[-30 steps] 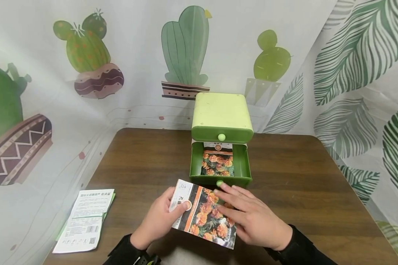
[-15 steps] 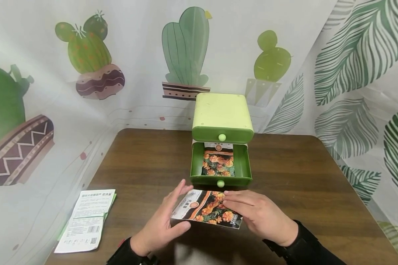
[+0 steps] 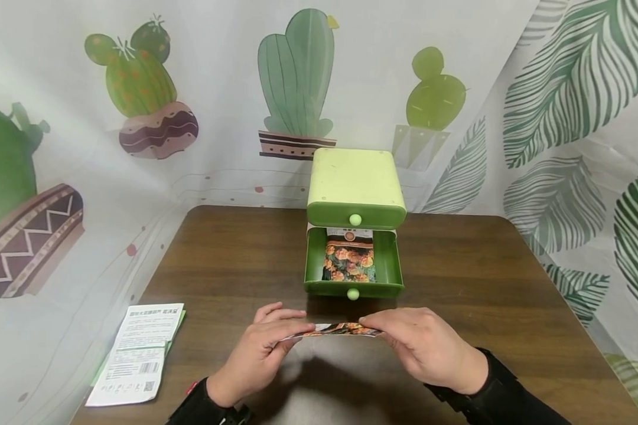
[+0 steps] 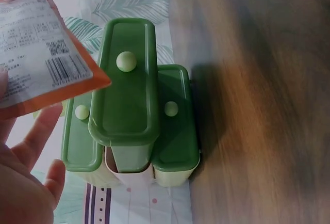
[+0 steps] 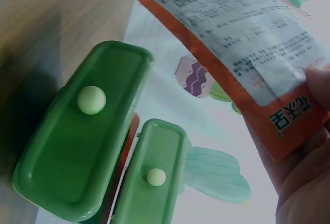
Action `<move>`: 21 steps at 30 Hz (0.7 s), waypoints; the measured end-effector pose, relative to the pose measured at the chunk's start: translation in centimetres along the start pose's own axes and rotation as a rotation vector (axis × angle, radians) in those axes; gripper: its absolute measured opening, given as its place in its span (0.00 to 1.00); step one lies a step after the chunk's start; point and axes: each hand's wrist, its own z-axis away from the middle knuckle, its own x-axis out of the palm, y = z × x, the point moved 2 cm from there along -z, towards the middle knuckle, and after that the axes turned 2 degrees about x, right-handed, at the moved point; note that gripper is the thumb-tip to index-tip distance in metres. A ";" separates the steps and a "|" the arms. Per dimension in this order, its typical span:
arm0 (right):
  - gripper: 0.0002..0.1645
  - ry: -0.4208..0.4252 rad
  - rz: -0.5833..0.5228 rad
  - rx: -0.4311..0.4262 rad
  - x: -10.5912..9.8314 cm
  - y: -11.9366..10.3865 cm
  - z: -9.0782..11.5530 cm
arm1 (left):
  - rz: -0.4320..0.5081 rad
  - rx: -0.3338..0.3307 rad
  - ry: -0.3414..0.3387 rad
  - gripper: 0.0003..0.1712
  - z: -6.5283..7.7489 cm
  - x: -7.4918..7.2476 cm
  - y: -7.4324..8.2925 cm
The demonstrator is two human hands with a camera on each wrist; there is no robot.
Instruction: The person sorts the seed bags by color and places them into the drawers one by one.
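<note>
Since the earlier frame, your flower packet [image 3: 340,329] has tipped nearly edge-on and your left hand [image 3: 257,351] has closed on its end. Fingers of that hand and your right hand [image 3: 430,348] pinch its two ends, lower centre of the frame. The work looks part done: a matching packet [image 3: 349,260] lies in the pulled-out drawer [image 3: 324,288], centre; yours is outside it, and white-backed packets [image 3: 138,354] lie lower left.

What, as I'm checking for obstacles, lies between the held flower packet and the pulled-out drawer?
In the head view, only bare brown tabletop shows between the held flower packet and the pulled-out drawer.
</note>
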 end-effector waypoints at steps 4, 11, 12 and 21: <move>0.17 0.034 -0.018 -0.011 -1.2 -0.3 -0.6 | -0.018 0.004 0.017 0.12 0.2 0.0 -0.4; 0.15 0.130 -0.015 -0.075 -3.8 -0.9 -2.2 | -0.033 -0.086 0.029 0.03 0.3 -0.4 -1.4; 0.15 0.140 -0.020 -0.087 -4.2 -1.0 -2.4 | -0.080 -0.121 0.017 0.03 0.4 -0.6 -1.6; 0.16 0.264 0.139 -0.180 -6.6 -1.7 -4.1 | -0.632 -0.734 -0.357 0.35 1.4 -3.1 -3.9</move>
